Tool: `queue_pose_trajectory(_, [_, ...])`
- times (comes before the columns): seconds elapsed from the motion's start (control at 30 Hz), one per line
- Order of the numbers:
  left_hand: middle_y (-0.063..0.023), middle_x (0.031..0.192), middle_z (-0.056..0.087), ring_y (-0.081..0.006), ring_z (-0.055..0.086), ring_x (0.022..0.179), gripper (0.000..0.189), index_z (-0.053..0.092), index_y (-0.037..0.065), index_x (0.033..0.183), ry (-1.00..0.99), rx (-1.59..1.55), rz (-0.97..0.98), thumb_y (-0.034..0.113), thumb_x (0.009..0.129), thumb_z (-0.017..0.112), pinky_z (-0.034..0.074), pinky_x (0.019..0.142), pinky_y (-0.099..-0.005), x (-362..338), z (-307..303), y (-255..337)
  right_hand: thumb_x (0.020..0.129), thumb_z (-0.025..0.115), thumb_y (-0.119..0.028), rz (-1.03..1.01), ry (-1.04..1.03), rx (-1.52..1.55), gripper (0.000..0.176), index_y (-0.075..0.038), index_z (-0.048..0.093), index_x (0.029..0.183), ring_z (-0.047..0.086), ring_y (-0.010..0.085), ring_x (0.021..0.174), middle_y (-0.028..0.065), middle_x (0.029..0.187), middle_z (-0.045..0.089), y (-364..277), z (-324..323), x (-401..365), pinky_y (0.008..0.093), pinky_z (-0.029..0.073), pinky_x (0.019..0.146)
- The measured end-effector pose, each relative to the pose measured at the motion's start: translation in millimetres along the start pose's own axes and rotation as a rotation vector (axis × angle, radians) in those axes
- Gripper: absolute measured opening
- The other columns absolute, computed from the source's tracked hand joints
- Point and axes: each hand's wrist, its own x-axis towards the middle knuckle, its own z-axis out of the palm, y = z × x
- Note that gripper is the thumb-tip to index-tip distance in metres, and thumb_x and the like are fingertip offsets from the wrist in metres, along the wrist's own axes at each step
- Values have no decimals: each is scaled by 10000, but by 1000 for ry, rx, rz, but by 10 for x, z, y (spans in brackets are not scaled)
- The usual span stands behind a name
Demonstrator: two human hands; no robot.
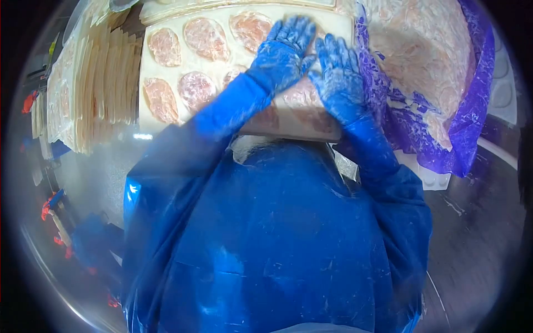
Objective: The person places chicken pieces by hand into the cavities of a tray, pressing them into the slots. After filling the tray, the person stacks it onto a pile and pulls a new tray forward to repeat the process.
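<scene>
A white tray (176,69) with rounded hollows lies in front of me, and flat pale pink pieces of raw meat (206,39) fill the hollows. My left hand (288,41), in a wet blue glove, lies flat on the tray's upper right part with its fingers stretched out. Beside it, my right hand (338,72) rests palm down near the right edge, fingers spread, next to another meat piece (300,94). Whitish residue coats both gloves. My left forearm crosses over part of the lower row and hides some pieces.
At the right, a large heap of raw meat (422,50) lies on purple plastic sheeting (472,122). A stack of similar trays (105,77) stands on the left. More white moulded tray (502,83) shows at the far right. A blue apron (277,222) covers my front.
</scene>
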Motion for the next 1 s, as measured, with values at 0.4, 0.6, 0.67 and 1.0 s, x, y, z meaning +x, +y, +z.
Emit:
queue_pose_trajectory(0.4, [-162, 1588, 295, -350, 233, 1480, 680, 269, 81, 1548, 39, 113, -1, 414, 993, 476, 146, 1208, -492, 379, 180, -233, 954, 571, -312, 71, -17, 128, 630, -19, 394, 1482, 280, 345, 1460, 161, 1559, 353, 8, -79, -68, 435, 219, 1208])
queue_pose_trajectory(0.6, [-160, 1576, 320, -314, 288, 1464, 713, 293, 72, 1539, 12, 14, 148, 479, 986, 487, 171, 1205, -457, 367, 205, 60, 962, 499, -121, 469, 258, 950, 550, 12, 387, 1483, 365, 313, 1422, 186, 1519, 415, -386, -442, -773, 395, 232, 1188])
queue_pose_trajectory(0.67, [-152, 1575, 324, -308, 289, 1464, 703, 294, 77, 1538, 38, 46, 112, 478, 992, 478, 173, 1206, -452, 381, 140, 67, 1003, 470, -215, 416, 264, 799, 486, 21, 456, 1428, 412, 303, 1384, 185, 1482, 459, -321, -550, -1002, 409, 283, 1158])
queue_pose_trajectory(1.0, [-127, 1618, 241, -234, 190, 1509, 717, 217, 120, 1569, -109, 167, 166, 567, 1019, 325, 118, 1236, -459, -36, -61, 367, 998, 495, -112, 565, 225, 752, 415, 19, 497, 1392, 458, 290, 1339, 171, 1447, 497, -381, -661, -1262, 401, 334, 1128])
